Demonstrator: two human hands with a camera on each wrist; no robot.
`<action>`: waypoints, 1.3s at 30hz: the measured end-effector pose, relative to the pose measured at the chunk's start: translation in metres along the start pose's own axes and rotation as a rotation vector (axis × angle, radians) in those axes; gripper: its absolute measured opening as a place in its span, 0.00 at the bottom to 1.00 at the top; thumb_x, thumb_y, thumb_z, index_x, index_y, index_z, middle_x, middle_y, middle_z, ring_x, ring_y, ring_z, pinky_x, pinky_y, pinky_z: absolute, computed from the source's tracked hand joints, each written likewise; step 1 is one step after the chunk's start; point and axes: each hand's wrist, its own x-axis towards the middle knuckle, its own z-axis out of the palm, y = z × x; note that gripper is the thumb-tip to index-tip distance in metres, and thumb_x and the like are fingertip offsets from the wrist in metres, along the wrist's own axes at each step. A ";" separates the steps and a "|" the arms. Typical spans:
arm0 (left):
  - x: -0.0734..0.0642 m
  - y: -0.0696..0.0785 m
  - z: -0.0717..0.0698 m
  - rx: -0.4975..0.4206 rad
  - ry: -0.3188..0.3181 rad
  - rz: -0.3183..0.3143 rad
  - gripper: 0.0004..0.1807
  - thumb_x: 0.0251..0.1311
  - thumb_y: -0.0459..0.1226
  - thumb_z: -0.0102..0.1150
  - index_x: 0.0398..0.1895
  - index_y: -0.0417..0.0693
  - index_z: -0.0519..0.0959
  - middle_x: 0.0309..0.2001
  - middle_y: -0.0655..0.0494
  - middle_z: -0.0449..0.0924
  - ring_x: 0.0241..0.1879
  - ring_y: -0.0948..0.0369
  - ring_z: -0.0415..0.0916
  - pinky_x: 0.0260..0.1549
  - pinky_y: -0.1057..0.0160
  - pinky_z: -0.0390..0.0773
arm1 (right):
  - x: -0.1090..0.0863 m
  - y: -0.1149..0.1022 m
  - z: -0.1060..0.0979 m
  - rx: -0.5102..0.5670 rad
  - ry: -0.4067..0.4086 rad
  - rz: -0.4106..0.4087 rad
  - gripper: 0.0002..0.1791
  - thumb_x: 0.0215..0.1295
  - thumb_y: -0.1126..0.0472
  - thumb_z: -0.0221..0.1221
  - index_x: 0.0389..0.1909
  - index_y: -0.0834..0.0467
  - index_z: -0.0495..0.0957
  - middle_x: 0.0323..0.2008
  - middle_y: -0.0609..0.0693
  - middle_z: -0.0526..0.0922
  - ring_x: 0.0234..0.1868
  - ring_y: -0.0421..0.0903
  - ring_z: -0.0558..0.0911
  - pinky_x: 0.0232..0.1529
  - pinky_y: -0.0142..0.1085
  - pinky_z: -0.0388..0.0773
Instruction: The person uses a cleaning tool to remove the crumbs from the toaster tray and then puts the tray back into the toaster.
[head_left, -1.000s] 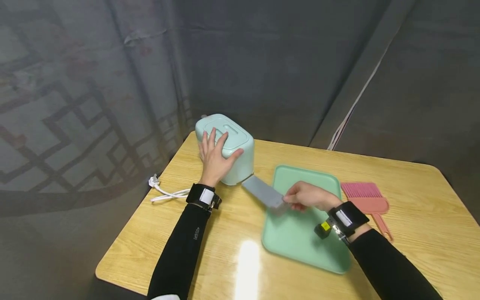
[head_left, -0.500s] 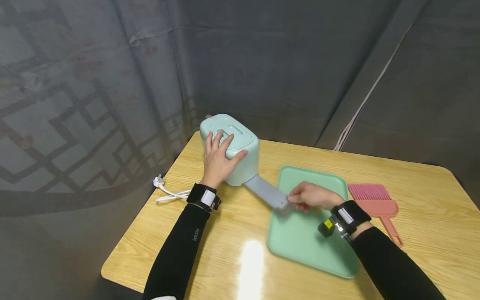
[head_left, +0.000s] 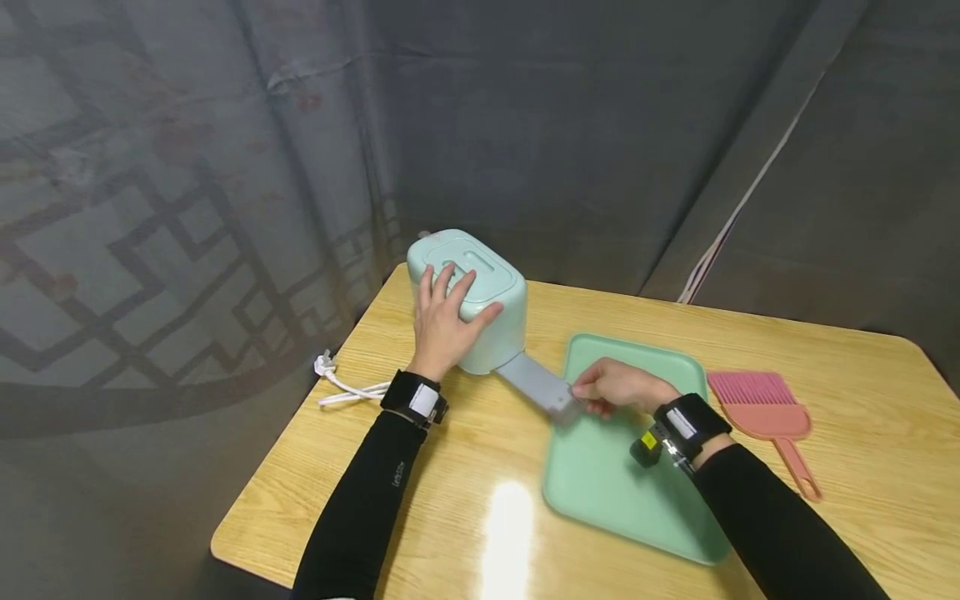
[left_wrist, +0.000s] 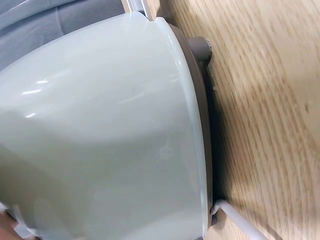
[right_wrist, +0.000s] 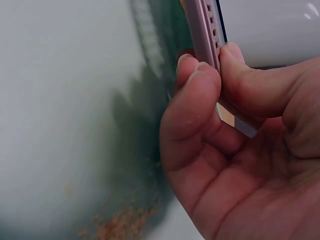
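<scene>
A pale green toaster (head_left: 487,333) with a lid on top stands at the back left of the table. My left hand (head_left: 442,333) rests on its top edge and near side with fingers spread. From the toaster's lower edge a flat grey crumb tray (head_left: 536,383) sticks out. My right hand (head_left: 622,387) pinches the outer end of it between thumb and fingers, over the green serving tray (head_left: 622,508). Up close in the right wrist view, the crumb tray's edge (right_wrist: 202,35) shows a row of small holes. The tray's inner end is hidden inside the toaster.
Brown crumbs (right_wrist: 120,222) lie on the serving tray. A pink brush and dustpan set (head_left: 761,408) lies to its right. A white power cord (head_left: 352,392) with a plug lies left of the toaster. Grey curtains (head_left: 562,150) hang behind the table.
The crumb tray has slid further into the toaster, with my right hand moving along with it. My left hand stays on the toaster. The whole view has shifted slightly.
</scene>
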 end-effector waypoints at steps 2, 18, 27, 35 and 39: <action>-0.001 0.001 0.002 0.001 0.006 0.009 0.41 0.60 0.68 0.57 0.71 0.55 0.73 0.76 0.46 0.59 0.79 0.45 0.38 0.69 0.34 0.52 | 0.002 0.000 0.001 0.007 0.007 0.004 0.10 0.73 0.63 0.58 0.39 0.64 0.86 0.24 0.52 0.81 0.23 0.43 0.76 0.27 0.34 0.77; -0.006 0.008 0.000 -0.012 -0.001 0.008 0.42 0.60 0.68 0.56 0.71 0.55 0.72 0.77 0.47 0.58 0.79 0.46 0.37 0.69 0.33 0.52 | 0.002 -0.008 0.004 0.037 0.062 0.013 0.08 0.70 0.64 0.62 0.41 0.66 0.85 0.24 0.53 0.84 0.23 0.43 0.79 0.27 0.35 0.81; -0.007 0.008 -0.001 -0.006 -0.012 -0.005 0.43 0.60 0.70 0.54 0.72 0.56 0.71 0.77 0.47 0.57 0.80 0.46 0.36 0.69 0.32 0.51 | 0.011 -0.018 0.016 -0.066 0.170 0.035 0.10 0.68 0.61 0.66 0.37 0.63 0.76 0.28 0.55 0.84 0.24 0.46 0.81 0.28 0.37 0.80; -0.007 0.008 0.001 -0.004 -0.004 -0.004 0.45 0.60 0.73 0.49 0.72 0.55 0.71 0.77 0.47 0.56 0.79 0.45 0.35 0.69 0.33 0.51 | 0.011 -0.035 0.024 -0.147 0.244 0.106 0.09 0.66 0.61 0.67 0.34 0.63 0.79 0.34 0.56 0.84 0.28 0.50 0.83 0.31 0.38 0.79; -0.007 0.008 0.000 0.009 -0.012 -0.006 0.44 0.61 0.71 0.50 0.72 0.55 0.70 0.78 0.47 0.55 0.79 0.44 0.36 0.70 0.33 0.50 | 0.011 -0.037 0.025 -0.092 0.247 0.143 0.10 0.66 0.61 0.67 0.36 0.64 0.79 0.35 0.58 0.84 0.28 0.49 0.83 0.32 0.38 0.80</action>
